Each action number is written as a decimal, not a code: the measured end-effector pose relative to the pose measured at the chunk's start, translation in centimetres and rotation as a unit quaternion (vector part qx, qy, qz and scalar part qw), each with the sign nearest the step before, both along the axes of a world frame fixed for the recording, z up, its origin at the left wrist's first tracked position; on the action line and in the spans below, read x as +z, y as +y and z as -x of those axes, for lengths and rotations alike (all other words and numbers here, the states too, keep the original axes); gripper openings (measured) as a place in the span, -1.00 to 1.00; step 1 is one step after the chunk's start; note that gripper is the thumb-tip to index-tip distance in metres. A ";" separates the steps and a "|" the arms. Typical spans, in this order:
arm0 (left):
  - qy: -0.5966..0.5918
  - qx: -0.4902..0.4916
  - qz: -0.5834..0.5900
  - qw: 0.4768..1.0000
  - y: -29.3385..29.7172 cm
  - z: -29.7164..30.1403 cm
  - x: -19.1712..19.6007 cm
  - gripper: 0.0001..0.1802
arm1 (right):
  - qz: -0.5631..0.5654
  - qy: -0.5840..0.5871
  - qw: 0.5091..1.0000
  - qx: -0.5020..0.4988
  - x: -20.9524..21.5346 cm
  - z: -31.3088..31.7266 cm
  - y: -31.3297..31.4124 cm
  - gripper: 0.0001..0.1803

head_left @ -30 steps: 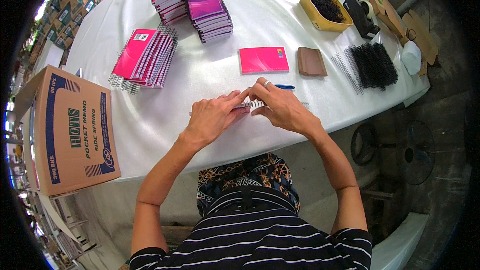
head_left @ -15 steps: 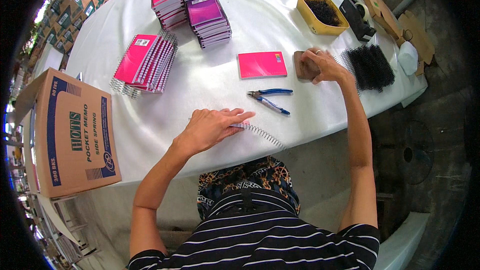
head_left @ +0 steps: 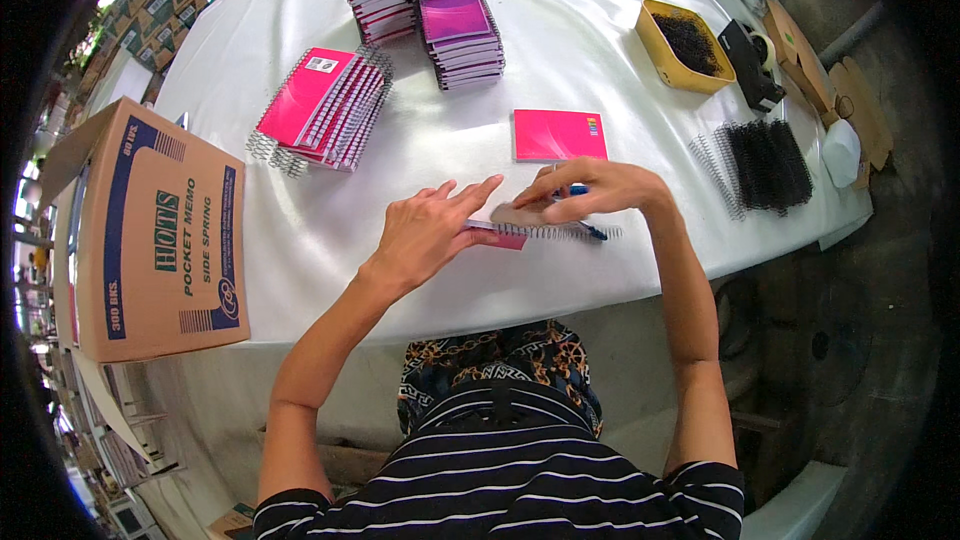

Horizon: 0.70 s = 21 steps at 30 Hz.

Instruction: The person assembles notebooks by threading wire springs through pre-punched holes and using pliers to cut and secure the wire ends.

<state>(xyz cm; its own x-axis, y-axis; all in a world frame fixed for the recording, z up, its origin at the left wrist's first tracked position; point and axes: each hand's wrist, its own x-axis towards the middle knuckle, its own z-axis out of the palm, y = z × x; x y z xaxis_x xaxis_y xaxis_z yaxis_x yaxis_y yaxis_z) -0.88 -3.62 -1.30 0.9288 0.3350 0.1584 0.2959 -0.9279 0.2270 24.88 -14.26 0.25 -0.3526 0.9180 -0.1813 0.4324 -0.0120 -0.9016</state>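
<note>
Pink notebook [head_left: 508, 241] pinched in our splayed left hand [head_left: 412, 232]; our right hand [head_left: 592, 188] (gripping a brown block [head_left: 512, 214]) arches beside it; white cloth [head_left: 690, 255] beneath, cartons [head_left: 185, 2] beyond, leftward.

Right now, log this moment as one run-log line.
left hand: on pink notebook | right hand: holding brown pad at spring coil | blue-handled pliers: partly hidden by right hand

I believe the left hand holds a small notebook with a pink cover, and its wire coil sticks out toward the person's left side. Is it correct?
Not entirely: the side is wrong. The head view shows the wire coil sticking out toward the person's right side. The left hand does hold a small notebook with a pink cover.
</note>
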 end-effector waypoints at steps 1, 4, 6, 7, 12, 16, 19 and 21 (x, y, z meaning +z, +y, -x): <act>0.015 0.010 0.012 1.000 0.0 0.0 0.1 -0.15 | -0.004 -0.068 0.998 0.002 -0.2 0.5 0.4 -0.41; 0.016 0.026 0.017 0.999 0.0 0.3 0.3 -0.15 | -0.053 0.149 0.987 0.016 -0.5 -0.3 -0.2 -0.39; -0.035 0.010 -0.022 0.999 0.4 0.5 0.0 -0.15 | -0.036 0.120 0.992 0.020 0.1 0.0 -0.2 -0.40; -0.023 0.021 -0.014 0.999 0.3 0.6 0.0 -0.15 | -0.026 0.076 0.997 0.017 -0.1 0.5 0.1 -0.40; -0.019 0.038 0.024 0.999 0.3 0.8 0.5 -0.15 | -0.070 0.259 0.963 0.027 -1.0 0.4 0.0 -0.43; -0.048 0.038 0.023 0.998 0.6 0.9 0.0 -0.15 | 0.002 0.013 1.000 0.007 0.0 1.1 0.9 -0.47; -0.066 0.041 0.044 0.996 0.6 1.3 -0.2 -0.12 | -0.022 0.120 0.992 0.013 0.1 1.0 0.7 -0.48; -0.083 0.042 0.068 0.993 0.7 1.1 -0.1 -0.08 | -0.017 0.061 0.998 0.001 0.2 1.2 0.9 -0.47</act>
<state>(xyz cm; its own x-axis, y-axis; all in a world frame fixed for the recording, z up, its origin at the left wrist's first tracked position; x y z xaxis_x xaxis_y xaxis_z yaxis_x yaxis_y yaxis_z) -1.97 -2.93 -1.43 0.8617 0.4389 0.2546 0.3188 -0.8587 0.4013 23.64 -13.33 0.46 -0.3728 0.9220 -0.1048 0.3187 0.0212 -0.9476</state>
